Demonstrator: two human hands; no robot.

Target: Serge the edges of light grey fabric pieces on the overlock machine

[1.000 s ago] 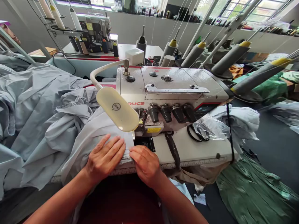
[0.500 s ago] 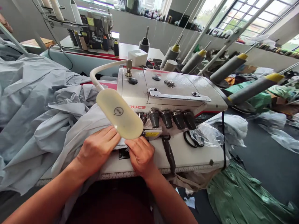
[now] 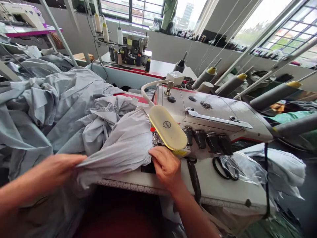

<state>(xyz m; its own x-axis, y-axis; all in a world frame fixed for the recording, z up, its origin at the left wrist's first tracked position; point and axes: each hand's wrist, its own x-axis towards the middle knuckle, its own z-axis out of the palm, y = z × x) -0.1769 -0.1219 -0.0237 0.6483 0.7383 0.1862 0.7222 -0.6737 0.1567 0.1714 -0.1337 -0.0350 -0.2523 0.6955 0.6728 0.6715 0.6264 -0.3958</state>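
Observation:
Light grey fabric [image 3: 121,138] stretches from the left into the needle area of an overlock sewing machine [image 3: 210,109]. My left hand [image 3: 60,165], slightly blurred, grips the fabric at the left and holds it taut. Close by the presser foot, my right hand [image 3: 167,165] pinches the fabric's right edge, fingers bent. A pale oval lamp [image 3: 168,127] on a bent white neck hangs just above my right hand and hides part of the needle area.
Black-handled scissors [image 3: 221,168] and clear plastic film [image 3: 244,167] lie right on the white machine table [image 3: 163,185]. Grey thread cones [image 3: 231,84] stand behind the machine. More grey fabric [image 3: 61,86] is heaped on the left. A second sewing machine [image 3: 22,15] stands far left.
My left hand has moved from beside the presser foot out to the left, pulling the fabric taut. My right hand stays near the needle area. The view has swung left.

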